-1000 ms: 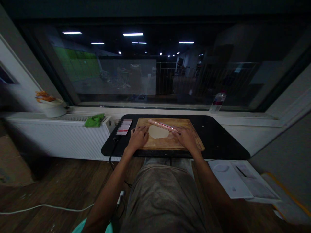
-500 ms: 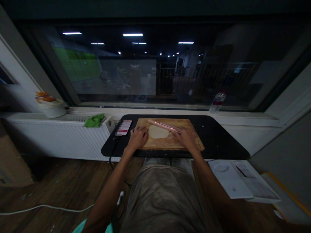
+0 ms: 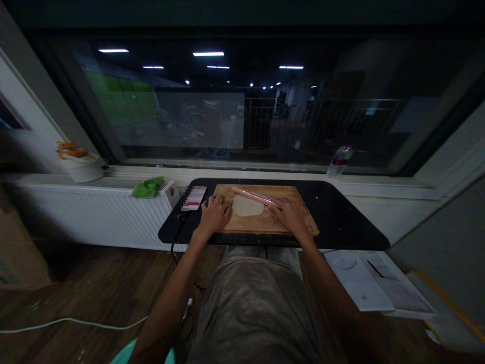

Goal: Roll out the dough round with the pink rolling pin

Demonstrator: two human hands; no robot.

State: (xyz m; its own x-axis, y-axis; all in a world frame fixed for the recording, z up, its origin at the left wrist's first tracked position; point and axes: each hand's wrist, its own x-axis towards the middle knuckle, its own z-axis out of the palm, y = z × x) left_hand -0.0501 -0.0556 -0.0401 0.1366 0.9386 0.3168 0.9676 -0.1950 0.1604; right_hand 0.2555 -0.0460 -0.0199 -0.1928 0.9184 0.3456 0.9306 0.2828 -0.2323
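A flat, pale round of dough (image 3: 247,207) lies on a wooden cutting board (image 3: 242,226). My right hand (image 3: 290,215) grips the near right end of a rolling pin (image 3: 252,194), which slants across the far edge of the dough. To the left, my left hand (image 3: 215,213) rests on the board's left side with its fingers apart. Its thumb is close to the dough's left edge; whether it touches the dough I cannot tell.
The board sits on a black tabletop (image 3: 341,222). A phone (image 3: 195,198) lies at its left, with a cable below. Behind are a radiator (image 3: 102,212) bearing a green cloth (image 3: 147,187) and white pot (image 3: 85,169), and a plastic bottle (image 3: 340,161) on the sill.
Both hands, the rolling pin and the dough look almost unmoved. The whole view has shifted very slightly.
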